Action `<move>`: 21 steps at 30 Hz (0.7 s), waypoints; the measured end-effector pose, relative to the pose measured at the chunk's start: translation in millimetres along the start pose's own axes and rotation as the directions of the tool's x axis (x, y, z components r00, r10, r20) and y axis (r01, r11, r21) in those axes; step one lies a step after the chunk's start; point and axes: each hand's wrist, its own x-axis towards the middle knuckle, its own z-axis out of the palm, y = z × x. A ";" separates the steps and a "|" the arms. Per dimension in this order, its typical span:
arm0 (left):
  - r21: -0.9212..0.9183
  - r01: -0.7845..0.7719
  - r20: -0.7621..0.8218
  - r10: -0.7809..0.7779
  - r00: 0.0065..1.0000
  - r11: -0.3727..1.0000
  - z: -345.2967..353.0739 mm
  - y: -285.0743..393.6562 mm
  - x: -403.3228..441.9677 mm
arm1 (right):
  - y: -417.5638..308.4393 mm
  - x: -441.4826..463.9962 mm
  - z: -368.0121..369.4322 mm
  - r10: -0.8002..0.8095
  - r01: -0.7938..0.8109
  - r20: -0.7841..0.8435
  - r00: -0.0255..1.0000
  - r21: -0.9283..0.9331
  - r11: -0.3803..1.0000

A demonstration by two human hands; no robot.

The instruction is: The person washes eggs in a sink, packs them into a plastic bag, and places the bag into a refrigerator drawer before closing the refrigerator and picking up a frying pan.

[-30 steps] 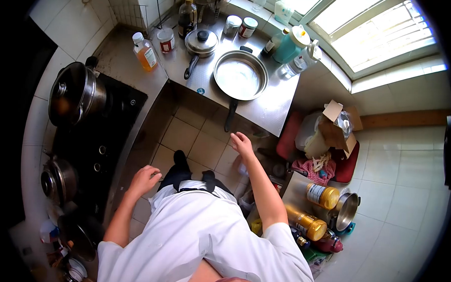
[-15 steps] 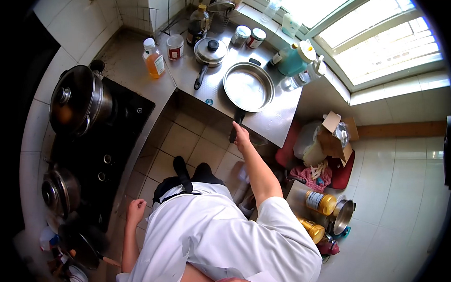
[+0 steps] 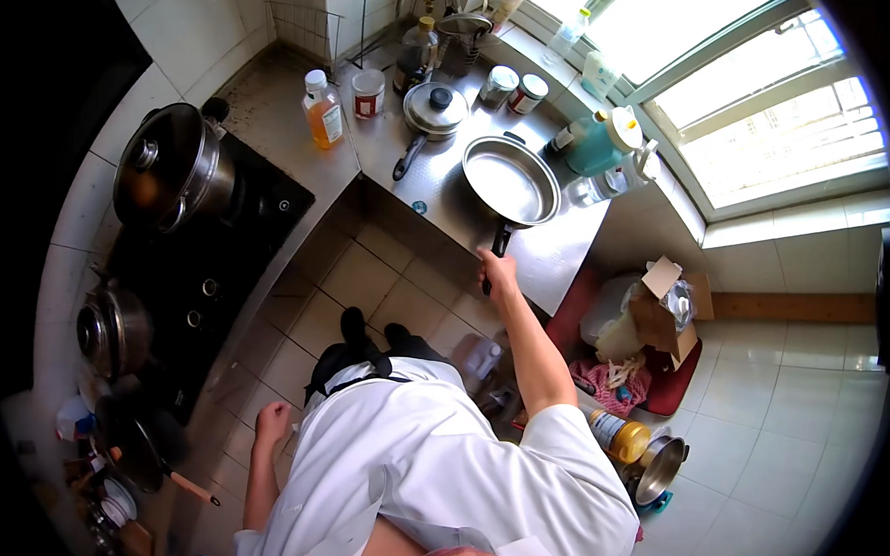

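Note:
On the steel counter lies a wide, shallow frying pan [image 3: 510, 182] with nothing in it. My right hand [image 3: 497, 270] is closed around its black handle, which sticks out past the counter's front edge. A small lidded saucepan [image 3: 435, 111] with a black handle stands to the left of the frying pan. My left hand [image 3: 273, 422] hangs low by my side, fingers curled in, with nothing visible in it. It is close to the stove's front edge and touches nothing that I can see.
At left, a black stove [image 3: 205, 260] carries a large lidded pot [image 3: 169, 170] and a smaller pot [image 3: 113, 330]. An orange bottle [image 3: 323, 112], jars and a teal jug [image 3: 602, 146] stand on the counter. At right are an open carton [image 3: 656, 320] and a yellow-lidded jar [image 3: 619, 436].
The whole view has shifted slightly, so the counter things appear further right. My right hand still grips the pan handle, and the pan keeps its place beside the saucepan.

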 end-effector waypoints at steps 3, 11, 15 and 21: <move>-0.058 -0.049 -0.011 0.049 0.999 0.997 9.7 26.1 13.3 | 17.6 -20.3 -30.6 -0.119 0.124 0.056 0.991 -0.102 0.987; -0.190 -0.454 -0.228 0.410 0.883 0.871 -10.4 242.0 11.6 | 5.0 -121.6 -78.3 -0.124 0.247 0.315 0.941 -0.386 0.889; -0.005 -0.682 -0.390 0.627 0.675 0.731 -39.1 357.0 -18.8 | 6.8 -133.4 -78.2 -0.104 0.391 0.528 0.843 -0.467 0.793; 0.340 -0.659 -0.442 0.733 0.518 0.671 -57.1 396.8 -39.3 | -25.1 -165.7 -38.1 0.124 0.486 0.716 0.687 -0.580 0.654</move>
